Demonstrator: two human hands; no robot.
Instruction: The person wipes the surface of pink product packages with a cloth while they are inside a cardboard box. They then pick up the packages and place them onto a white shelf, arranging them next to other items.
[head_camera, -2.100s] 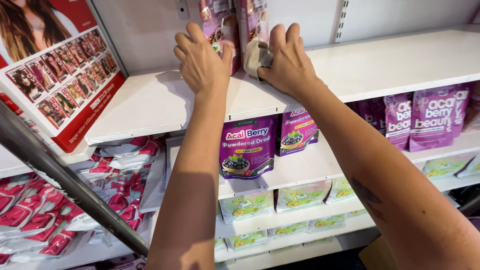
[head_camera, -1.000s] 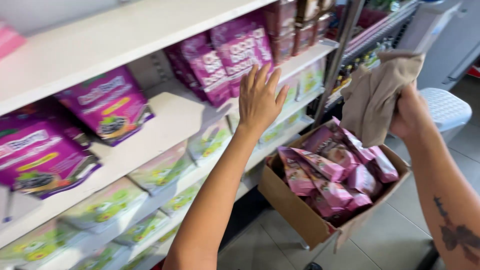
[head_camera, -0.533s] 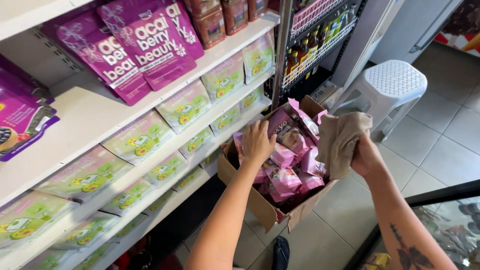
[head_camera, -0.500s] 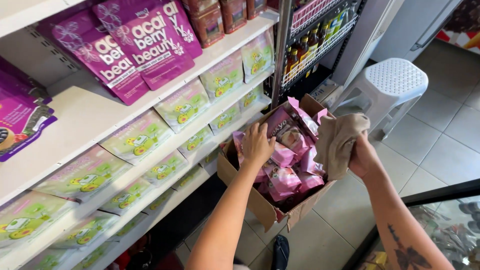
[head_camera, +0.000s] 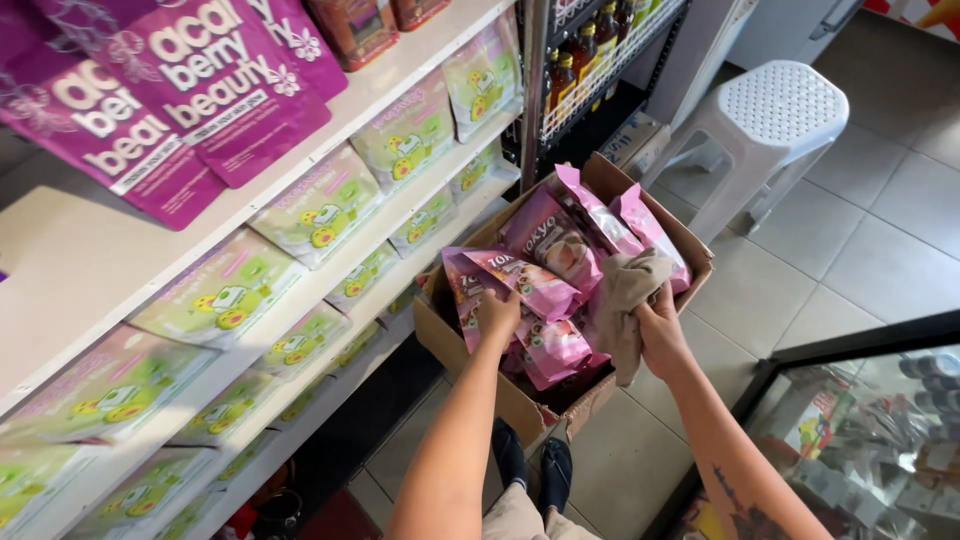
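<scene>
Reaching down into the open brown cardboard box (head_camera: 500, 395), we have the left hand (head_camera: 497, 315) closed over the top edge of a pink foil snack pouch (head_camera: 478, 280) that stands among the others. The right hand (head_camera: 660, 335) is clenched around a crumpled beige cloth (head_camera: 622, 300), which drapes over the pouches on the box's right side.

Pouches are packed loosely and lean against each other at mixed angles; several tips stick up past the rim. Risk, as we judge it: pulling one pouch upward could drag its neighbours with it and tip them over the low near wall onto the grey tiled floor (head_camera: 880, 230). The cloth hanging from the right hand may also snag a pouch corner. Foil looks slick, so a pinch at the edge alone could slip.

Box sits on the floor just beside the white shelving unit (head_camera: 110, 270), its left corner nearly under the lowest shelf, so there is little room on that side. Pale green flat packets (head_camera: 315, 205) fill the middle shelves; large purple pouches (head_camera: 200, 90) stand above. A white plastic stool (head_camera: 770, 130) stands behind the box, apart from it. A glass-fronted cabinet (head_camera: 860, 420) closes in at the right, near the right forearm. Our dark shoes (head_camera: 530, 465) stand touching or nearly touching the box's near corner.
</scene>
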